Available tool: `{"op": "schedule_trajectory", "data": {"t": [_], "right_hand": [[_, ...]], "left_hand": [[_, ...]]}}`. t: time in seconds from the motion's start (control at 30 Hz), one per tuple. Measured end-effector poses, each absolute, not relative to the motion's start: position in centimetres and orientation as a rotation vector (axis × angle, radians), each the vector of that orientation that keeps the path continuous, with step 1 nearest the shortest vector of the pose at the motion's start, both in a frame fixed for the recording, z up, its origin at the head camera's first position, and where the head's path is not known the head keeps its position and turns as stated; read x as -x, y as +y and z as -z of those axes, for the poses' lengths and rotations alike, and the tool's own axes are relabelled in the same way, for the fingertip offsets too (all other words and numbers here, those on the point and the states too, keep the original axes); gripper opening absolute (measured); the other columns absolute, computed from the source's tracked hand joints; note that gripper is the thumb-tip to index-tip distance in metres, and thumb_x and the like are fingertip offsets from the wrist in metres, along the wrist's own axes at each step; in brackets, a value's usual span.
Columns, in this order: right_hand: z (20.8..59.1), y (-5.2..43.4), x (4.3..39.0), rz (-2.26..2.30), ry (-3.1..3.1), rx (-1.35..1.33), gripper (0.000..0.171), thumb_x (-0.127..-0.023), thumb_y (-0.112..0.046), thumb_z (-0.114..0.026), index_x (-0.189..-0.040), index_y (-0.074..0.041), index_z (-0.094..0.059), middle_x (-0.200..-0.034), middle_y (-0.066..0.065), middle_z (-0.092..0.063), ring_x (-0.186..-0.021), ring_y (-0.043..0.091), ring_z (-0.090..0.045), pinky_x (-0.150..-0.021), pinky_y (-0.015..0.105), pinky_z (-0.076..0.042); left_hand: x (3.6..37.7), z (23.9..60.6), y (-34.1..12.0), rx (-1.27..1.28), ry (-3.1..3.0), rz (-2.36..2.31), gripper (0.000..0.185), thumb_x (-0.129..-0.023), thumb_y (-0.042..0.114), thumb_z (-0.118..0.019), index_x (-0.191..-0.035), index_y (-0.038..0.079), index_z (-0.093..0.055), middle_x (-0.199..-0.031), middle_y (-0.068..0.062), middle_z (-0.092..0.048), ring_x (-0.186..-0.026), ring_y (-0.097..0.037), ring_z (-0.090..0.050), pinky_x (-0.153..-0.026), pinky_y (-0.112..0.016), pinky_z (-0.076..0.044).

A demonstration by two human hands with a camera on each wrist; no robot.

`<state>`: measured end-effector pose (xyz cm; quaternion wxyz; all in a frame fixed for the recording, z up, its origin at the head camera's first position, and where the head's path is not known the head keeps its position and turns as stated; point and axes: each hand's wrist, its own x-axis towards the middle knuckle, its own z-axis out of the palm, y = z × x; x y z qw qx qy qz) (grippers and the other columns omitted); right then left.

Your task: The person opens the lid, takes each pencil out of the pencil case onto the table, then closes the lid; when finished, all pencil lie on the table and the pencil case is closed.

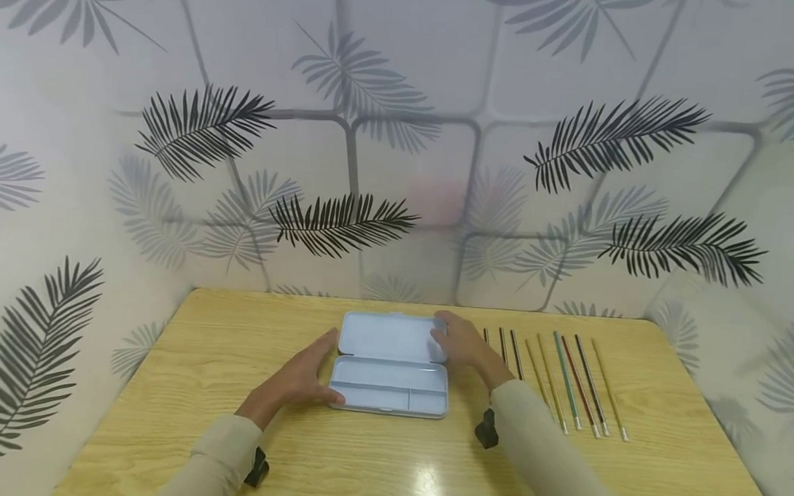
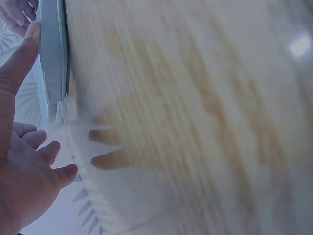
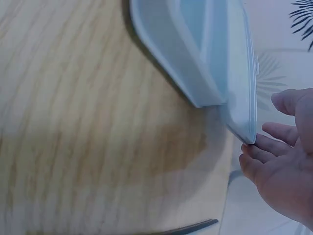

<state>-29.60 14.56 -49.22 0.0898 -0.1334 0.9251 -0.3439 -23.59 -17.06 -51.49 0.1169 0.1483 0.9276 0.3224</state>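
Note:
A pale blue pencil box (image 1: pixel 388 385) lies unfolded on the table, its hinged lid (image 1: pixel 387 335) laid back toward the wall. Dividers split the base into 3 compartments. At the box's left end is my left hand (image 1: pixel 297 372), thumb against the front-left side and the other fingers spread toward the hinge. In the left wrist view, the thumb (image 2: pixel 22 61) touches the box side. My right hand (image 1: pixel 462 341) is at the lid's right edge. The right wrist view shows its loosely bent fingertips (image 3: pixel 252 152) at the lid's corner, with the thumb apart from them.
Several slim pencils (image 1: pixel 568 378) in different colours lie side by side to the right of the box, some partly hidden by the right arm. Behind the wooden table (image 1: pixel 236 330) hangs a translucent leaf-patterned curtain (image 1: pixel 406 168).

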Motion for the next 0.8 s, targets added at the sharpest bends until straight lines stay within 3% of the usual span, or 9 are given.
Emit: {"op": "schedule_trajectory", "data": {"t": [0.23, 0.5, 0.63, 0.7, 0.8], "right_hand": [[48.9, 15.4, 29.1, 1.192, 2.788, 0.462, 0.049, -0.097, -0.02, -0.05, -0.138, 0.004, -0.041, -0.142, 0.024, -0.044, -0.131, 0.04, -0.044, -0.108, 0.049, -0.041], [48.0, 15.1, 27.4, 1.466, 2.701, 0.496, 0.046, -0.098, -0.02, -0.05, -0.138, 0.003, -0.042, -0.141, 0.022, -0.042, -0.133, 0.039, -0.04, -0.109, 0.047, -0.04], [47.5, 14.7, 26.4, 1.49, 2.755, 0.532, 0.044, -0.096, -0.023, -0.053, -0.134, -0.001, -0.049, -0.132, 0.017, -0.048, -0.117, 0.031, -0.05, -0.101, 0.044, -0.048], [47.4, 14.7, 25.9, 1.48, 2.786, 0.547, 0.041, -0.096, -0.024, -0.054, -0.132, -0.003, -0.053, -0.126, 0.014, -0.051, -0.103, 0.023, -0.051, -0.091, 0.036, -0.051], [47.6, 15.0, 25.0, 1.46, 2.796, 0.573, 0.038, -0.097, -0.025, -0.053, -0.129, -0.005, -0.055, -0.114, 0.011, -0.054, -0.087, 0.019, -0.046, -0.075, 0.029, -0.047]], "left_hand": [[23.3, 51.5, -17.0, -0.414, 2.727, -0.919, 0.125, -0.061, 0.044, -0.087, -0.152, 0.003, -0.012, -0.159, -0.015, -0.015, -0.146, -0.034, -0.017, -0.12, -0.049, -0.02], [23.4, 51.9, -17.3, -0.406, 2.736, -0.9, 0.125, -0.062, 0.047, -0.086, -0.151, 0.0, -0.012, -0.158, -0.018, -0.017, -0.145, -0.037, -0.019, -0.118, -0.052, -0.021], [23.3, 51.9, -17.2, -0.416, 2.732, -0.927, 0.125, -0.061, 0.047, -0.086, -0.152, 0.005, -0.012, -0.158, -0.015, -0.019, -0.145, -0.036, -0.02, -0.118, -0.053, -0.022], [23.2, 51.8, -17.1, -0.429, 2.735, -0.95, 0.125, -0.06, 0.047, -0.087, -0.153, 0.007, -0.012, -0.158, -0.014, -0.021, -0.145, -0.036, -0.022, -0.118, -0.053, -0.023], [23.2, 51.8, -17.0, -0.44, 2.739, -0.972, 0.125, -0.06, 0.046, -0.087, -0.153, 0.01, -0.013, -0.157, -0.012, -0.023, -0.144, -0.035, -0.023, -0.117, -0.053, -0.025]]}}
